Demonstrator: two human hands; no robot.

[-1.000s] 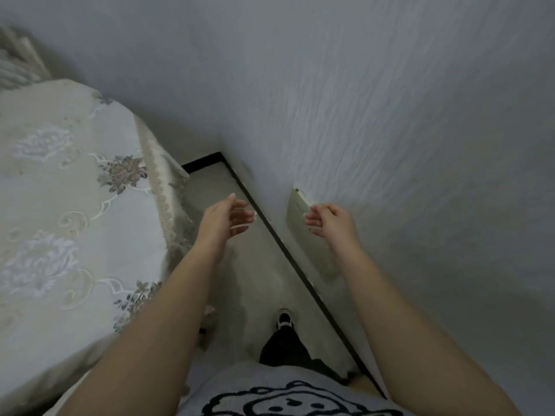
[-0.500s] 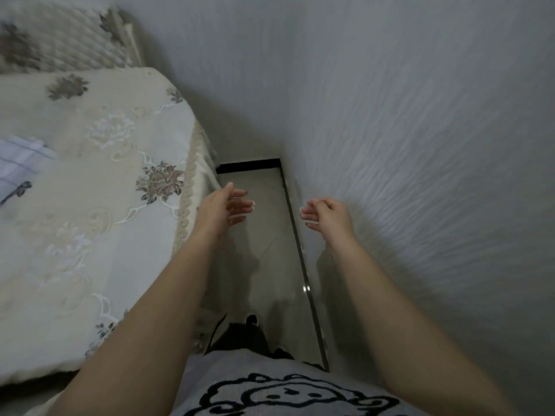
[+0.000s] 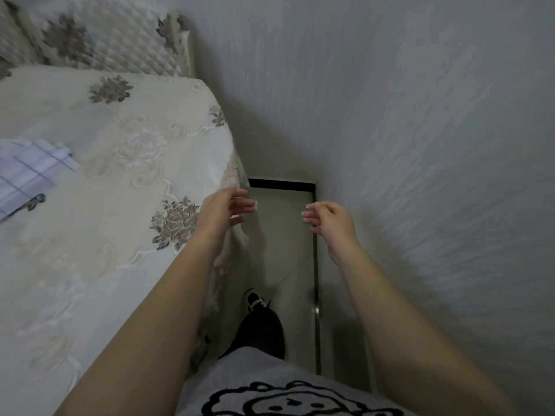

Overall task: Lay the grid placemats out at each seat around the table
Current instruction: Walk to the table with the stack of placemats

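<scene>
Both hands hold nothing. The left hand (image 3: 223, 213) hovers over the table's edge with relaxed, nearly straight fingers; the right hand (image 3: 330, 220) hangs near the wall with loosely curled fingers.

The white cloth placemat with blue grid lines (image 3: 27, 172) lies rumpled on the cream floral-embroidered tablecloth (image 3: 126, 151), well apart from both hands and cut off by the left edge. A quilted floral chair back (image 3: 105, 34) stands beyond the table, partly out of frame. The grey shirt (image 3: 240, 376) bears a black outlined cartoon figure, cropped at the bottom. A black-and-white shoe (image 3: 255, 298) shows on the pale floor (image 3: 282, 235) beside the grey textured wall (image 3: 420, 145).
</scene>
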